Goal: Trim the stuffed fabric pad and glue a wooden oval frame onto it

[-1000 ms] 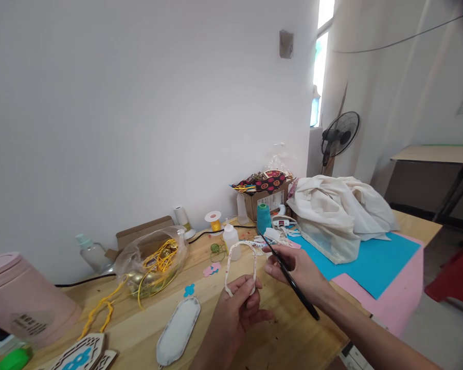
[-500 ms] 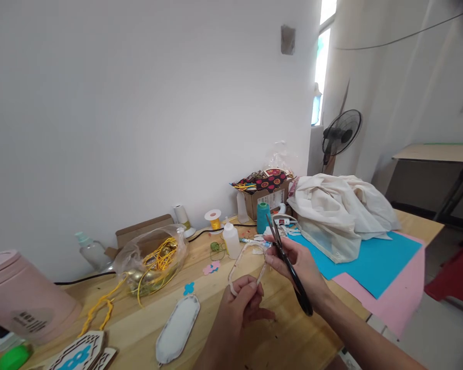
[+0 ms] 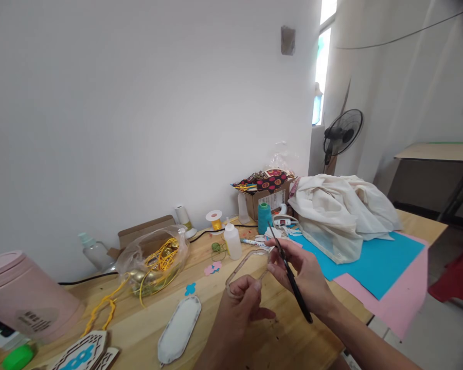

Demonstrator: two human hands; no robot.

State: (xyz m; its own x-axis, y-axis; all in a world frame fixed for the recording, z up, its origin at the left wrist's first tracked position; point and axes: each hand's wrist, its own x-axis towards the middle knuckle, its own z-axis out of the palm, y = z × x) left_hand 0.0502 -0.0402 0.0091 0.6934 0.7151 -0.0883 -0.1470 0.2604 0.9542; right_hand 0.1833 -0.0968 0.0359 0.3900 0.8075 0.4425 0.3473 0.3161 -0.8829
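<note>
My left hand [image 3: 244, 300] is closed on the near end of a thin, pale elongated frame [image 3: 242, 263] with an open middle, held above the table. My right hand [image 3: 301, 267] grips black scissors [image 3: 292, 280], blades pointing up and away and seen nearly edge-on. Its fingertips also touch the far end of the frame. Left of my hands, a flat white padded piece [image 3: 179, 329] of similar long shape lies on the wood. A blue paper flower [image 3: 190, 289] rests just beyond it.
A white squeeze bottle [image 3: 232, 240] and a teal thread cone [image 3: 264, 218] stand beyond my hands. Blue sheets [image 3: 378, 262] and white cloth [image 3: 343, 210] lie at right. A plastic bag with yellow cord [image 3: 154, 262] and a pink bin [image 3: 27, 293] are at left.
The frame has turned and tipped a little in my hands. The scissors have rotated so their blades show narrower, edge-on. My view has shifted slightly.
</note>
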